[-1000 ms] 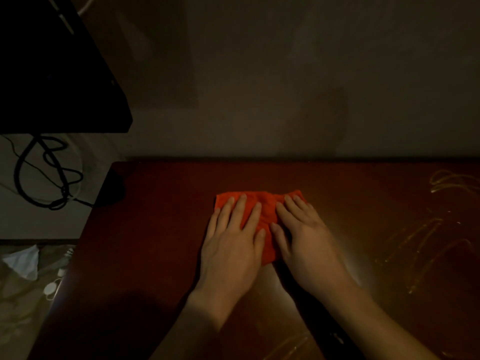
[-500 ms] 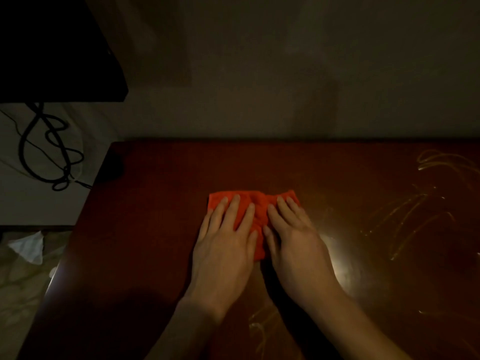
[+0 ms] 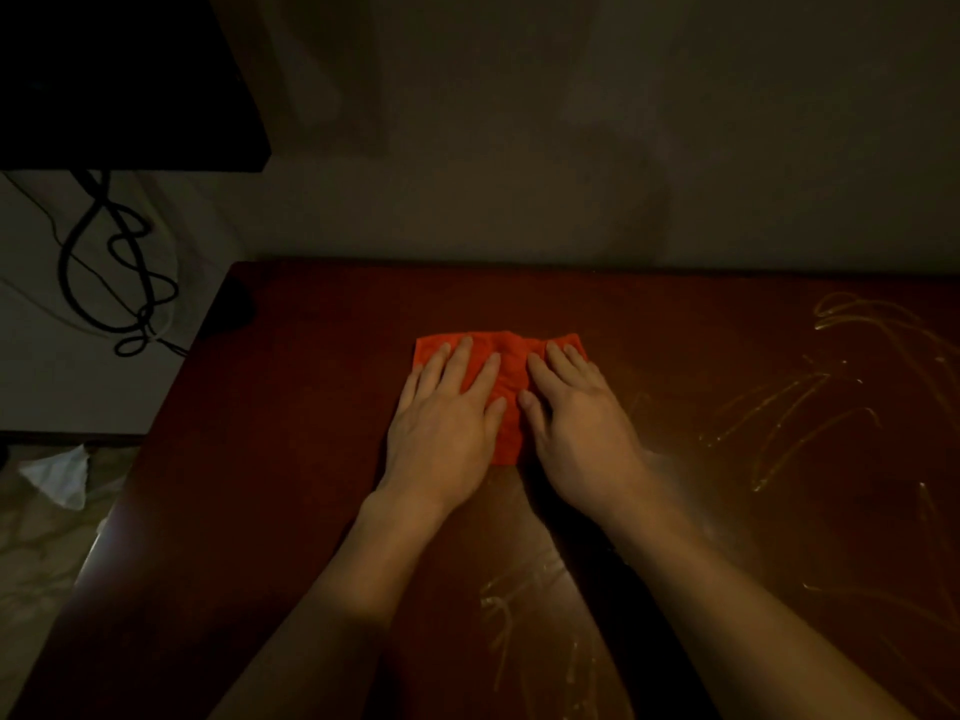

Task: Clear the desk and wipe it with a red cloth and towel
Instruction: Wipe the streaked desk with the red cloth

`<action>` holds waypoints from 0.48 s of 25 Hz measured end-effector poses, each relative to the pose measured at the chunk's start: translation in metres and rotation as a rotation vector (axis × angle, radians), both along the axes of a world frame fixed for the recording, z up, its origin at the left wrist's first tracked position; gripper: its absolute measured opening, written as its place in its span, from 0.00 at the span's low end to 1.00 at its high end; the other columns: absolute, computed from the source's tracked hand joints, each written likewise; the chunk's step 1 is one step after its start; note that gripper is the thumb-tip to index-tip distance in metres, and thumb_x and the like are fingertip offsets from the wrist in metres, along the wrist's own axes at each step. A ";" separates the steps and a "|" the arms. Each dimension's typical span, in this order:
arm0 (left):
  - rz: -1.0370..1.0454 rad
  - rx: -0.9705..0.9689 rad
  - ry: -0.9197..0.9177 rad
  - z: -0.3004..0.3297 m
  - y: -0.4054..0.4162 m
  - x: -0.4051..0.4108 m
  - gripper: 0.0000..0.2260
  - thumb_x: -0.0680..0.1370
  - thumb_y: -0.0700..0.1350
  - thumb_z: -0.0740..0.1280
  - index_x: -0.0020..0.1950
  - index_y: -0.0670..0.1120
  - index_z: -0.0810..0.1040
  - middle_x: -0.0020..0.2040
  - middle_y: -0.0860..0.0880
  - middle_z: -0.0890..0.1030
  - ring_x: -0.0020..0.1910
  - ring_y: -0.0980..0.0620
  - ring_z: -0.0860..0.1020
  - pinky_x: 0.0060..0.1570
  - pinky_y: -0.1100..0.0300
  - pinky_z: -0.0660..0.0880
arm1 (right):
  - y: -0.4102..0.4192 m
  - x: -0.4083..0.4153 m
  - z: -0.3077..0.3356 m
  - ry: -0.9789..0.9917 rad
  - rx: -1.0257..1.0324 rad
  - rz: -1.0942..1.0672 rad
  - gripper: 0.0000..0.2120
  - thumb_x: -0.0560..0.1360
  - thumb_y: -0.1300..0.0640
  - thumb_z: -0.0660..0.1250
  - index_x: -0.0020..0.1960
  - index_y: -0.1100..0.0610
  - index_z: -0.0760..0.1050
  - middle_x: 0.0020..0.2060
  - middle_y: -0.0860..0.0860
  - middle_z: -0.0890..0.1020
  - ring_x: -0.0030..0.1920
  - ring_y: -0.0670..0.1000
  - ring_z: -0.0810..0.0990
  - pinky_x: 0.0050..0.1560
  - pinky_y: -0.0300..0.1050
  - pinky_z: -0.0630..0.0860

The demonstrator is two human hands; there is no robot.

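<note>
Both hands, left (image 3: 441, 428) and right (image 3: 582, 423), press flat on the red cloth (image 3: 506, 366); black cables (image 3: 124, 283) hang beside the desk (image 3: 311, 407).

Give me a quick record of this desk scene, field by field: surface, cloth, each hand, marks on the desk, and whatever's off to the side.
surface: dark red-brown desk against a wall
cloth: red cloth lying flat on the desk
left hand: fingers straight, pressing on the cloth
right hand: fingers straight, pressing on the cloth
marks: pale streaks to the right of the hands
side: black cable hanging left of the desk; white crumpled thing on the floor
</note>
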State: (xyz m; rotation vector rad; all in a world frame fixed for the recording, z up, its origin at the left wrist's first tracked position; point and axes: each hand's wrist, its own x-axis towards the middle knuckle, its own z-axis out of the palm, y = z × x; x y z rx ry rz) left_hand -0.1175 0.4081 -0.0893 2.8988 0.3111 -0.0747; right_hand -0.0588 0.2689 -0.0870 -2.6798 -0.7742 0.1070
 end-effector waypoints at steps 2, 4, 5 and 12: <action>0.010 -0.014 -0.011 -0.001 -0.010 -0.021 0.24 0.84 0.56 0.48 0.80 0.56 0.51 0.81 0.49 0.49 0.79 0.50 0.45 0.76 0.53 0.44 | -0.008 -0.021 -0.002 0.000 0.029 0.000 0.23 0.84 0.50 0.53 0.77 0.55 0.61 0.77 0.54 0.61 0.78 0.52 0.54 0.75 0.43 0.44; 0.019 -0.024 -0.019 -0.005 -0.022 -0.049 0.23 0.84 0.56 0.45 0.80 0.56 0.51 0.81 0.50 0.49 0.79 0.51 0.46 0.76 0.53 0.43 | -0.018 -0.047 -0.004 -0.007 0.054 -0.002 0.21 0.84 0.51 0.54 0.75 0.55 0.65 0.76 0.53 0.63 0.77 0.52 0.56 0.74 0.43 0.46; 0.016 -0.007 -0.017 -0.006 -0.028 -0.064 0.23 0.84 0.57 0.45 0.79 0.56 0.53 0.81 0.50 0.52 0.79 0.50 0.48 0.76 0.53 0.45 | -0.024 -0.061 -0.006 -0.026 0.060 -0.011 0.20 0.84 0.51 0.55 0.74 0.55 0.68 0.75 0.54 0.66 0.76 0.52 0.59 0.74 0.44 0.50; -0.038 0.035 0.024 -0.002 -0.026 -0.073 0.24 0.82 0.57 0.47 0.77 0.53 0.62 0.78 0.46 0.62 0.77 0.48 0.60 0.76 0.53 0.53 | -0.033 -0.067 -0.006 -0.031 0.020 0.030 0.21 0.82 0.50 0.57 0.72 0.56 0.70 0.73 0.54 0.69 0.75 0.52 0.61 0.73 0.46 0.54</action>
